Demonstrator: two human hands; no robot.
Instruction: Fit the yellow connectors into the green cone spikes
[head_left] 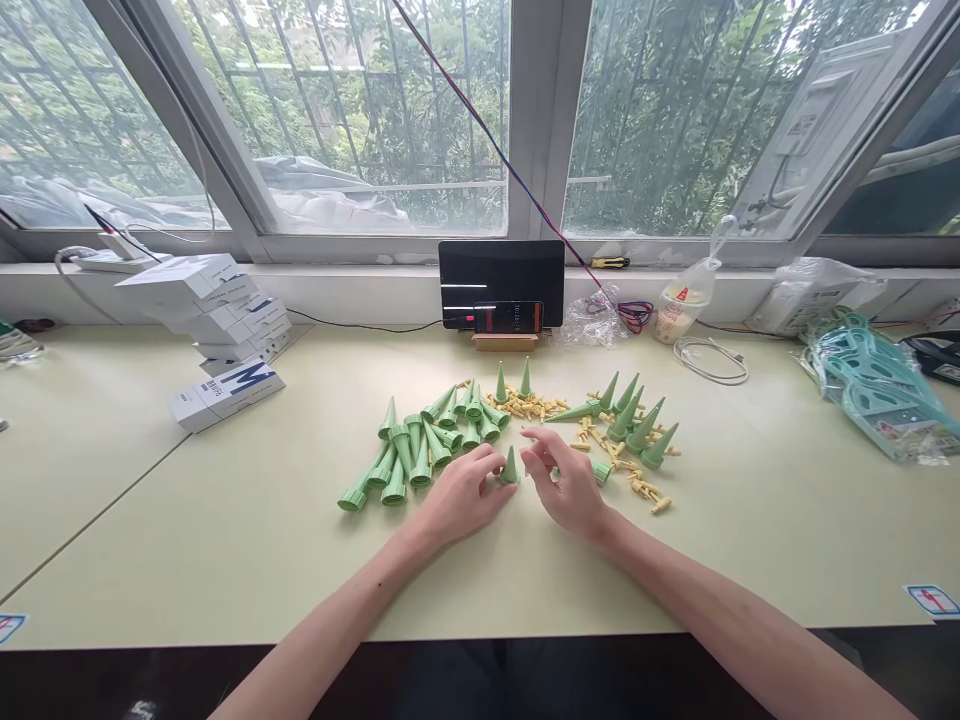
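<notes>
My left hand rests on the pale table, its thumb and fingers pinched on the base of a small green cone that stands upright. My right hand hovers just right of that cone with fingers curled and apart, holding nothing that I can see. A heap of lying green cones spreads to the left of my hands. More green cones stand upright to the right. Small yellow plugs lie scattered between and behind the hands.
A stack of white boxes sits at the back left. A dark tablet with a phone on a wooden stand leans at the window sill. A white cable, plastic bags and teal packages lie at the right.
</notes>
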